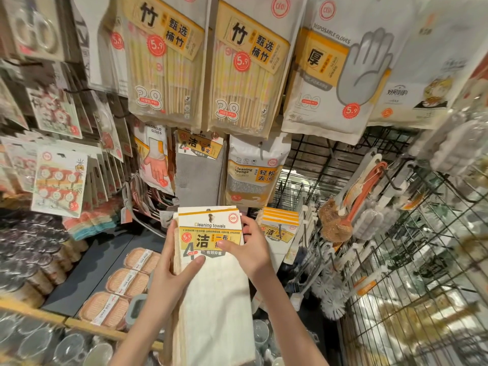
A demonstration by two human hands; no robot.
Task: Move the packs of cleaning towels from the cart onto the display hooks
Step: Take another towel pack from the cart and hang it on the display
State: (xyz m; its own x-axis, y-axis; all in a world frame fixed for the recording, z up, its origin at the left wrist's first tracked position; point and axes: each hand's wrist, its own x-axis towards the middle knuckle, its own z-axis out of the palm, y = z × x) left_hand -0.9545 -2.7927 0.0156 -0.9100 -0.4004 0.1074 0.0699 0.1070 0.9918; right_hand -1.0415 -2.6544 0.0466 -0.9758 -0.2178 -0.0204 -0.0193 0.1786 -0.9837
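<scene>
From the head camera, the person holds a stack of packs of cleaning towels [211, 249] upright in front of the display, in the near middle of the scene. The left hand [174, 262] grips the stack's left edge, thumb laid across the front and the other fingers hidden behind. The right hand [248, 249] holds the right edge, its thumb pressed on the yellow label and the fingers curled round the side of the top card. Several header cards show fanned at the top of the stack, so more than one pack is in hand. The cart is not in view.

Just to the right of the stack and a little farther off, a row of hung towel packs [280, 228] with the same yellow label sits on a hook. Above it hangs a cleaning sponge pack [253, 173], with a grey towel pack [198, 165] to that one's left. Brushes [340, 207] hang on the wire grid farther right.

The step in hand looks like readying the stack for hanging: the packs are lifted to the display but not yet on any hook. The next move probably calls for lining up the hanging holes in the header cards with a hook's tip, likely the one bearing the matching packs, then sliding the packs on squarely, so the cards do not catch or tear.
</scene>
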